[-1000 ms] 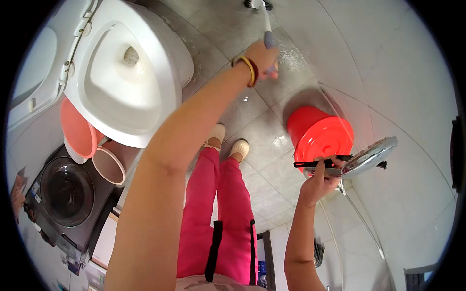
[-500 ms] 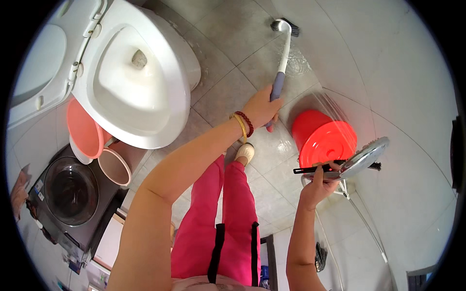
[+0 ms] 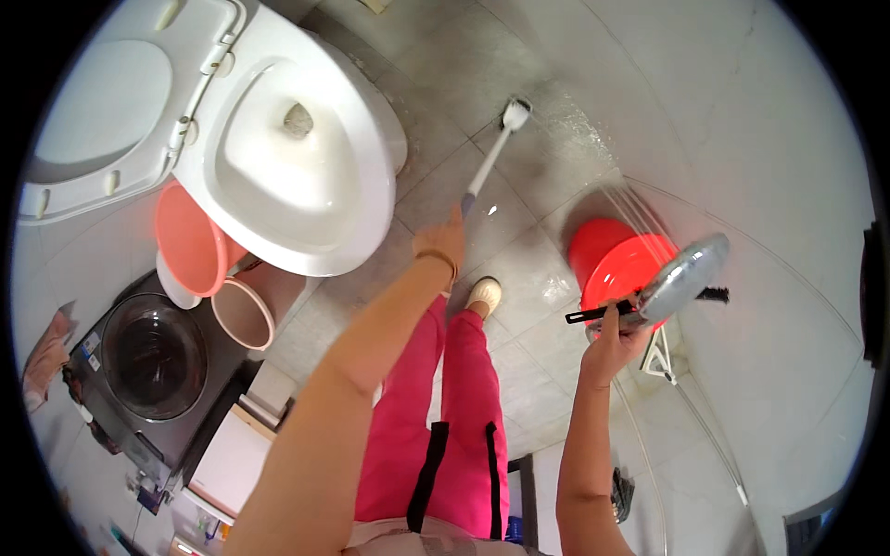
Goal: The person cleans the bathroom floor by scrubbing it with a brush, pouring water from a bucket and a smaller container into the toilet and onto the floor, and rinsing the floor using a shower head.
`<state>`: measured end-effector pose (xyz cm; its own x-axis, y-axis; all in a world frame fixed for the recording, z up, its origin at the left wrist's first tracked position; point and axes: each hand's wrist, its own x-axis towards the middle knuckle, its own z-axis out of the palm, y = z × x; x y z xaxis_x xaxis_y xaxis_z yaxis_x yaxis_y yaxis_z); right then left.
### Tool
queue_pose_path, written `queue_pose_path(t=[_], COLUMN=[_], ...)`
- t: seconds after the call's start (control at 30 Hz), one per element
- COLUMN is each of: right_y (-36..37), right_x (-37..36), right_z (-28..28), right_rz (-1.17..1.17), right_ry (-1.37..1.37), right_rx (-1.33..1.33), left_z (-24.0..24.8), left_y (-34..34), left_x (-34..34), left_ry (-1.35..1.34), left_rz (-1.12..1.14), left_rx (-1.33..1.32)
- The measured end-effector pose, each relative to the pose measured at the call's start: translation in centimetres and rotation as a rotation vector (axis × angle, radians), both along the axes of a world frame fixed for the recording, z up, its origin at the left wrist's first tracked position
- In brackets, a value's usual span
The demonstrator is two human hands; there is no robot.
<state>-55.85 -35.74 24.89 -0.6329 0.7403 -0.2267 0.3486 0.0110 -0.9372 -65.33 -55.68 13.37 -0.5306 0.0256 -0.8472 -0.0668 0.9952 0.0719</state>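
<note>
My left hand [image 3: 443, 245] is closed around the grey handle end of a long white scrub brush [image 3: 489, 167]. Its head [image 3: 516, 114] rests on the wet tile floor between the toilet and the right wall. In my right hand [image 3: 614, 350] are a round chrome shower head [image 3: 684, 278] and a slim black brush [image 3: 586, 316], gripped together. Thin streams of water run from the shower head toward the far floor, passing over a red bucket [image 3: 598, 250]. Part of the bucket is hidden behind the shower head and my right hand.
A white toilet [image 3: 375, 199] with raised lid stands at the left. Beside it are a pink basin [image 3: 192, 243], a beige bucket [image 3: 243, 315] and a dark washing machine [image 3: 153, 366]. A white folding rack [image 3: 659, 361] and a hose [image 3: 646, 454] lie along the right side.
My left hand has drawn the scrub brush back and to the left, its head leaving the far wall side. The right hand still holds the shower head and black brush, shifted slightly.
</note>
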Motion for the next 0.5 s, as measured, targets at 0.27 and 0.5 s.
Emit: queue_pose_path(t=[0.27,0.5], right_y=[-2.7,-2.4], right_x=[1.3,4.2], right_z=[-2.9,-5.9], right_rz=[0.09,0.132], right_ry=[-0.056,-0.179], right_rx=[-0.194,-0.177], left_z=[-3.7,-2.0], left_y=[-5.6,-3.3], left_x=[9.0,7.3], left_ry=[-0.989,-0.853], left_rz=[1.58,2.0], left_rx=[1.265,1.223])
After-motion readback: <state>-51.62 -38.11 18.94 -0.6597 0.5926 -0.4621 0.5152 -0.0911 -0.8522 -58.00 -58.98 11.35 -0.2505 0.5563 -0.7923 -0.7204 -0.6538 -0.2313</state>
